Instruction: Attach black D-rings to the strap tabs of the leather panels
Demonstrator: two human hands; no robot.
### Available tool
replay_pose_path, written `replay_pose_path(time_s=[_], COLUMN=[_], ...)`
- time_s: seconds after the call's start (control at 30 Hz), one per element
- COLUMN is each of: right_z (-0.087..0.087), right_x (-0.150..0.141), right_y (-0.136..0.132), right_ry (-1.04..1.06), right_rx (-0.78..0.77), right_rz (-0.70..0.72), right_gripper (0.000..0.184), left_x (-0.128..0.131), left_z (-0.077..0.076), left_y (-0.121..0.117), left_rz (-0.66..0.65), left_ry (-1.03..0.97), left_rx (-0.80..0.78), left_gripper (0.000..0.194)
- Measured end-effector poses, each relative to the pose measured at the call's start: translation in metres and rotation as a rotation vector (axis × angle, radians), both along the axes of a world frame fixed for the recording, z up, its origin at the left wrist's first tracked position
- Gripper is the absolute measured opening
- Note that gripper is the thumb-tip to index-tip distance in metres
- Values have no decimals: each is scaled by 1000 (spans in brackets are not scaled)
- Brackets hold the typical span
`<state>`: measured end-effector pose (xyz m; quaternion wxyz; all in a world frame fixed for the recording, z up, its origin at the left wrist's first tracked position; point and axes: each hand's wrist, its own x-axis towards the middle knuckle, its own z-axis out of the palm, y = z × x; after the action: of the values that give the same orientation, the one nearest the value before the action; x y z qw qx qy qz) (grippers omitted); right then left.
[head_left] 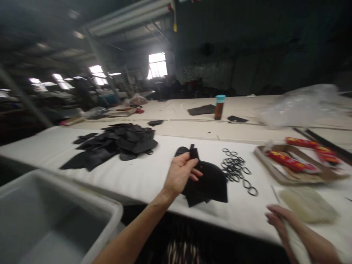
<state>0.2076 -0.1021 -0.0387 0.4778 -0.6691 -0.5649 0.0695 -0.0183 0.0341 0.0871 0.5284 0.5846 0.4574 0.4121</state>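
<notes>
Over the middle of the white-covered table, my left hand [181,170] pinches a small black strap piece [194,157] between thumb and fingers. Under and behind it lie black rounded flat pieces [213,181], which look like leather or fabric. Just right of them sits a loose cluster of black rings [233,165]. My right hand [299,231] is low at the right, blurred, with its fingers curled around a long whitish object [297,244] whose kind I cannot make out. A pale yellowish slab [309,204] lies beyond that hand.
A heap of black pieces [118,143] covers the table's left part. At right, a cardboard tray [275,176] holds red-and-yellow boxes [286,161]. Farther back are a brown bottle with a turquoise lid [219,108] and clear plastic [302,106]. A grey-white bin [110,216] stands lower left.
</notes>
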Motion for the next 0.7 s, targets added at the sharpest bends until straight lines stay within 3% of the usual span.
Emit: replay_pose_path(time_s=[0.07, 0.17, 0.37, 0.57, 0.7], right_z=[13, 27, 24, 21, 26], right_x=[8, 14, 9, -2, -2], right_y=[-5, 12, 45, 61, 61], right_ry=[-49, -122, -442, -615, -752], right_rx=[-5, 35, -111, -190, -214], right_rz=[-39, -22, -118, -129, -65], right_gripper=[27, 19, 12, 18, 21], left_x=[3, 12, 41, 43, 38], left_z=[-7, -26, -63, -70, -71], left_y=[1, 5, 9, 10, 7], left_rz=[-30, -78, -144, -140, -164], left_ry=[28, 61, 88, 93, 104], left_rx=[-59, -131, -220, -199, -179], left_gripper=[16, 19, 21, 19, 20])
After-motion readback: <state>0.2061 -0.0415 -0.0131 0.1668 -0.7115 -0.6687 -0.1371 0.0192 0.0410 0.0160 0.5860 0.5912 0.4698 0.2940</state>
